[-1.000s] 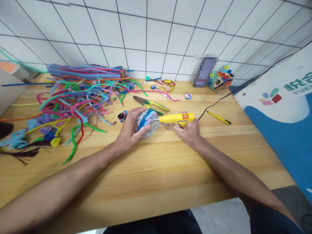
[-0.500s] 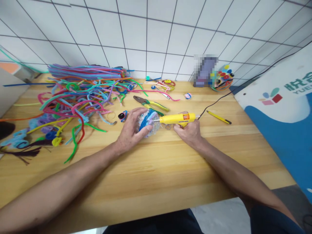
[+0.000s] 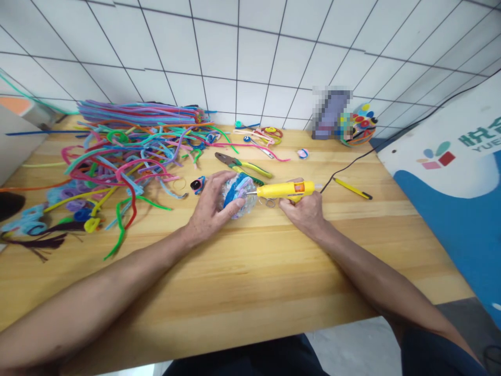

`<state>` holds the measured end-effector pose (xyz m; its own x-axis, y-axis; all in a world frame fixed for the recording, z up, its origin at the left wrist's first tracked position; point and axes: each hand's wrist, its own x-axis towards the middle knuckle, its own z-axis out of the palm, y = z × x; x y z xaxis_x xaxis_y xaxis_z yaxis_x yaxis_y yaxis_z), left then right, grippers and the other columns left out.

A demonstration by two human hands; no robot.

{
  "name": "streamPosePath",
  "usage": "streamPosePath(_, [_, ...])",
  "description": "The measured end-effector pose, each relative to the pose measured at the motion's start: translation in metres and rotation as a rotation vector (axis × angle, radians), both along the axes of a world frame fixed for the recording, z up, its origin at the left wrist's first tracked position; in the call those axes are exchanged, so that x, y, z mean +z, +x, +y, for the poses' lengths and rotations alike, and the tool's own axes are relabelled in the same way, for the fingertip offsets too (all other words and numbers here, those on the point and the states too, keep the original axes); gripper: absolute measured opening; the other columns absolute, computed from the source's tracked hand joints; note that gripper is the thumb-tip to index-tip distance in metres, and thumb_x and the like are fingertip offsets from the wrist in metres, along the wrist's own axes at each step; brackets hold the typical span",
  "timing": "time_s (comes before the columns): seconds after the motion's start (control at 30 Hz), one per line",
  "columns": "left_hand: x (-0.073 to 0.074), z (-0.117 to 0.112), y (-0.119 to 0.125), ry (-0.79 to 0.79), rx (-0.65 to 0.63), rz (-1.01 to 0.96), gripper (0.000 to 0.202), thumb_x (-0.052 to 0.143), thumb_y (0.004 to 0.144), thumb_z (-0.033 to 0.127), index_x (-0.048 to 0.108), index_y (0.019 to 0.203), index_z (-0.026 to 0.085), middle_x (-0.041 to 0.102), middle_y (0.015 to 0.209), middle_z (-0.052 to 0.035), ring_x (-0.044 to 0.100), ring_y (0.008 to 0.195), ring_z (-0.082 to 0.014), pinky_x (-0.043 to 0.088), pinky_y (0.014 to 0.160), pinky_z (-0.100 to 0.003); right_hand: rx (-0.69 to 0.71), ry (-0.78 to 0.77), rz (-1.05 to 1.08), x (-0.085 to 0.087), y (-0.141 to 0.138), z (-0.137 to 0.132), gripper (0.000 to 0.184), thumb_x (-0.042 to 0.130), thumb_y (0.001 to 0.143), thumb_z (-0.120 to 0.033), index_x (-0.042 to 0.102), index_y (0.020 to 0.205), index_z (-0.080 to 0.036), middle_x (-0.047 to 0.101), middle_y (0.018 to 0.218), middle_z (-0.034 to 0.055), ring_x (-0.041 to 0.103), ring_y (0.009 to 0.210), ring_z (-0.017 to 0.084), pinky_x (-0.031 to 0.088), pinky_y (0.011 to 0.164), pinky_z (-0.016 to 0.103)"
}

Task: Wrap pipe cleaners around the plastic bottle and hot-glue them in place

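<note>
My left hand [image 3: 209,209] is wrapped round a ball [image 3: 239,194] of blue, white and lilac pipe cleaners resting on the wooden table [image 3: 250,261]. My right hand [image 3: 303,211] grips a yellow hot glue gun [image 3: 285,190], lying level, with its metal nozzle touching the ball's right side. The gun's black cord [image 3: 352,159] runs off to the right and up the wall. A small metal ring lies on the table just under the nozzle.
A big tangle of coloured pipe cleaners [image 3: 125,151] covers the table's left and back. Green-handled pliers [image 3: 240,167] lie behind the ball. A yellow utility knife [image 3: 352,189] lies right of the gun. A colourful ball [image 3: 358,125] and a blurred object stand by the tiled wall.
Hardly anything has moved. My left hand has turned the ball slightly while the glue gun's nozzle stays against it.
</note>
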<state>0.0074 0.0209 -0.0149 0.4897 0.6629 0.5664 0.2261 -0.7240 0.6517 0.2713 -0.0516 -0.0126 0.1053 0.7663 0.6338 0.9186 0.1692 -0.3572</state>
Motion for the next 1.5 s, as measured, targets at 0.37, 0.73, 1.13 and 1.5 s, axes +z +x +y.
streamPosePath(0.37, [-0.003, 0.000, 0.001, -0.062, 0.037, -0.016, 0.052, 0.058, 0.104, 0.056, 0.047, 0.147, 0.027, 0.058, 0.146, -0.0123, 0.057, 0.137, -0.0288, 0.048, 0.119, -0.052, 0.191, 0.008, 0.049, 0.016, -0.005, -0.011, 0.016, 0.063, 0.085, -0.022, 0.072, 0.098, -0.023, 0.080, 0.082, 0.0013, 0.073, 0.066, 0.017, 0.057, 0.064, 0.026])
streamPosePath(0.73, [-0.005, 0.001, 0.001, -0.072, 0.056, -0.021, 0.055, 0.058, 0.103, 0.059, 0.047, 0.148, 0.028, 0.059, 0.147, -0.0119, 0.057, 0.137, -0.0293, 0.048, 0.118, -0.052, 0.379, -0.002, -0.201, 0.018, 0.009, -0.017, 0.026, 0.054, 0.103, -0.033, 0.077, 0.108, -0.022, 0.081, 0.083, 0.0042, 0.072, 0.071, 0.018, 0.051, 0.069, 0.031])
streamPosePath(1.13, [-0.003, 0.002, 0.000, -0.063, 0.036, -0.021, 0.053, 0.060, 0.104, 0.055, 0.049, 0.147, 0.028, 0.059, 0.146, -0.0118, 0.058, 0.137, -0.0290, 0.048, 0.119, -0.051, 0.410, 0.044, -0.196, 0.021, 0.005, -0.017, 0.021, 0.055, 0.100, -0.025, 0.075, 0.106, -0.020, 0.081, 0.083, 0.0040, 0.072, 0.068, 0.017, 0.051, 0.066, 0.030])
streamPosePath(1.5, [-0.001, 0.002, 0.000, -0.068, 0.040, -0.016, 0.053, 0.059, 0.103, 0.058, 0.051, 0.145, 0.027, 0.061, 0.144, -0.0119, 0.058, 0.135, -0.0286, 0.048, 0.118, -0.050, 0.398, 0.069, -0.218, 0.021, 0.004, -0.018, 0.022, 0.055, 0.103, -0.027, 0.075, 0.104, -0.020, 0.081, 0.082, 0.0033, 0.072, 0.069, 0.017, 0.051, 0.066, 0.030])
